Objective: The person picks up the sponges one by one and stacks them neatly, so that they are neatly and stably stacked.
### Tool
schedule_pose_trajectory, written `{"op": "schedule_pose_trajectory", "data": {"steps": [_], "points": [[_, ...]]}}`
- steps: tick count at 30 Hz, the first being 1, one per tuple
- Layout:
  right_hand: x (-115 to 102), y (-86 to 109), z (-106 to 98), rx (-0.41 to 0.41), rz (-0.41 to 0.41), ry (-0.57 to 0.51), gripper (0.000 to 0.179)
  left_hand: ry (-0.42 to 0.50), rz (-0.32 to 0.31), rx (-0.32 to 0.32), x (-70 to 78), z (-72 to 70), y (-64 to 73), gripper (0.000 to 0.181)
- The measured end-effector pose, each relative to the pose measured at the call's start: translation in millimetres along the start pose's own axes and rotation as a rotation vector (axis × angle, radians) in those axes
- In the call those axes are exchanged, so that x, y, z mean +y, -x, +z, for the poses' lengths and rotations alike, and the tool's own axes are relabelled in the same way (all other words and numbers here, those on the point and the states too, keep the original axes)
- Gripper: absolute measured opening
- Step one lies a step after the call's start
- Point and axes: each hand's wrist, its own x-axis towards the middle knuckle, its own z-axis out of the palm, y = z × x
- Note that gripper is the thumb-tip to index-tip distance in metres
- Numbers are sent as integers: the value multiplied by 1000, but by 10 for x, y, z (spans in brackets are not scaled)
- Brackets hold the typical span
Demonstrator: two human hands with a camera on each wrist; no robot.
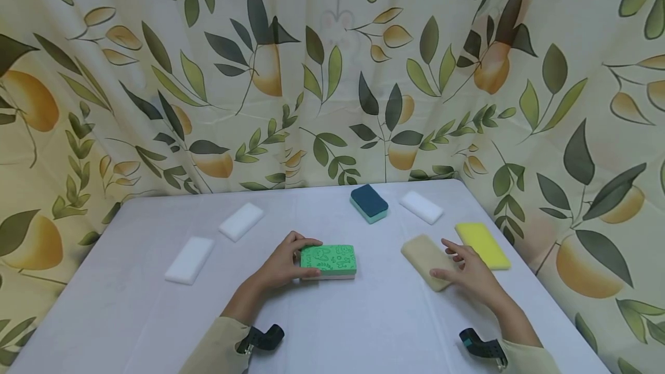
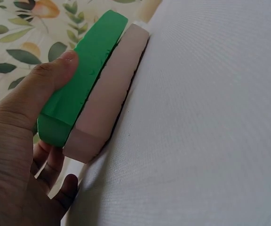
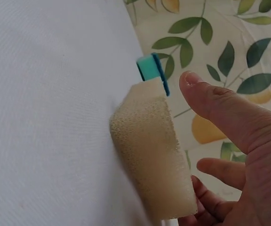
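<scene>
My left hand [image 1: 287, 261] grips the left end of a green patterned sponge [image 1: 328, 258] between thumb and fingers. In the left wrist view the green sponge [image 2: 86, 77] lies on top of a pinkish sponge layer [image 2: 107, 89], which is low over the white cloth. To the right, my right hand [image 1: 470, 273] hovers over a beige sponge [image 1: 426, 261] with its fingers spread and relaxed. The right wrist view shows the thumb well apart from the beige sponge [image 3: 147, 146], while the other fingers are near its far side, partly hidden by it.
Two white sponges [image 1: 189, 260] [image 1: 241, 222] lie on the left of the white-covered table [image 1: 124, 281]. Towards the back are a dark blue and teal sponge [image 1: 369, 203] and another white sponge [image 1: 421, 207]. A yellow sponge [image 1: 483, 246] lies near the right edge. Behind hangs a leaf-patterned curtain [image 1: 332, 120].
</scene>
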Motion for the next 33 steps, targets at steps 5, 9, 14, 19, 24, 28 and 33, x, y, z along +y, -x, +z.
{"op": "schedule_pose_trajectory", "data": {"steps": [5, 9, 14, 19, 24, 28, 33], "points": [[18, -11, 41, -17, 30, -10, 95, 6, -21, -5, 4, 3, -4, 67], [25, -19, 59, -19, 23, -12, 96, 11, -23, -4, 5, 3, -13, 66], [27, -27, 75, -34, 23, -10, 97, 18, -15, 4, 4, 1, -10, 65], [28, -32, 83, -39, 25, 1, 97, 19, -7, 11, 3, 3, -1, 64], [35, -37, 100, -27, 8, 7, 94, 15, -13, 12, 7, 5, 2, 65], [33, -34, 117, -23, 5, 17, 92, 17, -25, 7, 11, 7, 2, 66], [15, -36, 129, -21, 2, 35, 91, 13, -29, 8, -1, 8, -3, 66]]}}
